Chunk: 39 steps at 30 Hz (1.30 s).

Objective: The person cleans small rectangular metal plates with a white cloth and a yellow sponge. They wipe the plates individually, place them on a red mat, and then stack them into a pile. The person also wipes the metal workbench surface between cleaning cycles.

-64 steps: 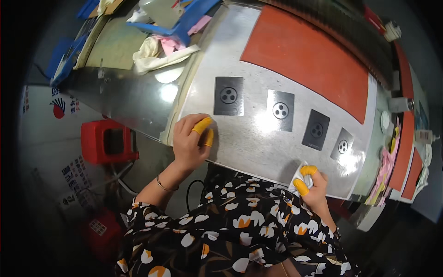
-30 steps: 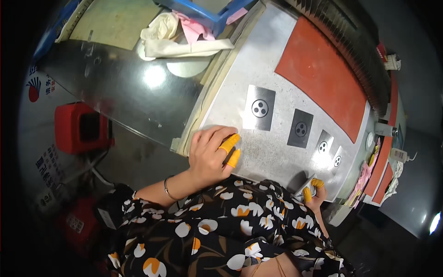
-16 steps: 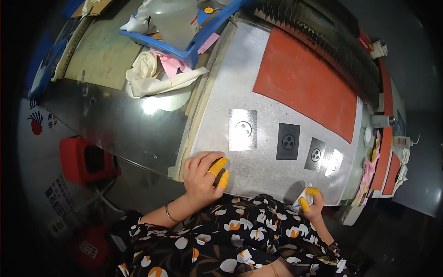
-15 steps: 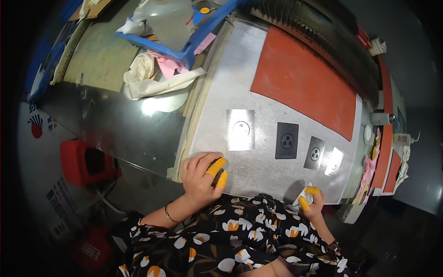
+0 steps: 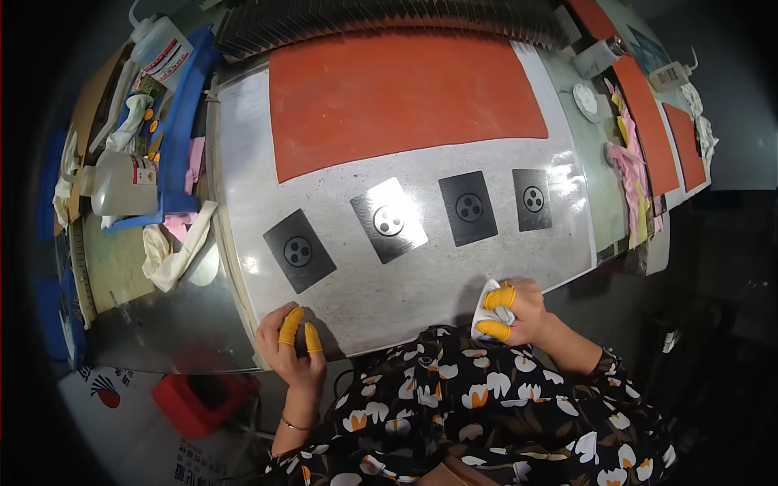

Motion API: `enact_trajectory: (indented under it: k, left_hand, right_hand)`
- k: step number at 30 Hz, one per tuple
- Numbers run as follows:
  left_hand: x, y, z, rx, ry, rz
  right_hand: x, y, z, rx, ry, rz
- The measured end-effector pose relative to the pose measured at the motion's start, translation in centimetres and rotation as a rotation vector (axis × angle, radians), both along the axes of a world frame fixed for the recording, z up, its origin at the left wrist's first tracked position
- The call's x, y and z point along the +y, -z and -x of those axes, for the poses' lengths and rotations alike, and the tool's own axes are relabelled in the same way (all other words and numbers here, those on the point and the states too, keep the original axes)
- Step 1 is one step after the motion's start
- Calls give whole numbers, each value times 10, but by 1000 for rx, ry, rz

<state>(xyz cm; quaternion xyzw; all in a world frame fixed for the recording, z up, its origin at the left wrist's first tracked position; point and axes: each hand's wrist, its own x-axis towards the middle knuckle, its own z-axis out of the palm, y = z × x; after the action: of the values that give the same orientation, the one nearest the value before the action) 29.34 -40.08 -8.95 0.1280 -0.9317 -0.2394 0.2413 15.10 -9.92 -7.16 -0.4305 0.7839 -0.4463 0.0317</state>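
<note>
My left hand (image 5: 293,348), with yellow finger cots on its thumb and index finger, rests at the front left edge of the grey-white work surface (image 5: 389,300). Its fingers are apart and hold nothing. A crumpled white cloth (image 5: 485,304) is gripped in my right hand (image 5: 525,312), near the front edge and close to my body; that hand wears yellow finger cots too. Beyond both hands lies a row of several thin rectangular metal plates, each with a three-dot circle: a dark one (image 5: 288,239), a shiny one (image 5: 369,212), another dark one (image 5: 455,190) and a smaller one (image 5: 533,220).
An orange-red mat (image 5: 405,101) covers the back, before a rack of upright plates (image 5: 365,20). At left stand a blue tray (image 5: 180,154), bottles (image 5: 121,185) and white cloth strips (image 5: 174,259). Pink and yellow cloths (image 5: 630,170) and bottles (image 5: 600,57) sit at right.
The view has turned, so the work surface and plates now appear more level and further left. My right hand still grips the white cloth; my left hand stays at the front left edge.
</note>
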Motion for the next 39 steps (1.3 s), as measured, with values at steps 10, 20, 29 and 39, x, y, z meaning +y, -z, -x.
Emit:
enact_trajectory:
  k: [10,20,29,39]
  left_hand:
    - [7,-3,4,-48,-45,99]
    - [14,2,0,-67,-44,92]
    - [14,-1,3,-63,-70,154]
    - [18,5,3,-45,-85,103]
  right_hand:
    - [63,-4,19,-16,227,39]
    - [99,19,19,-495,469,347]
    - [110,24,30,-434,315,375]
    - [111,13,41,-517,163,355]
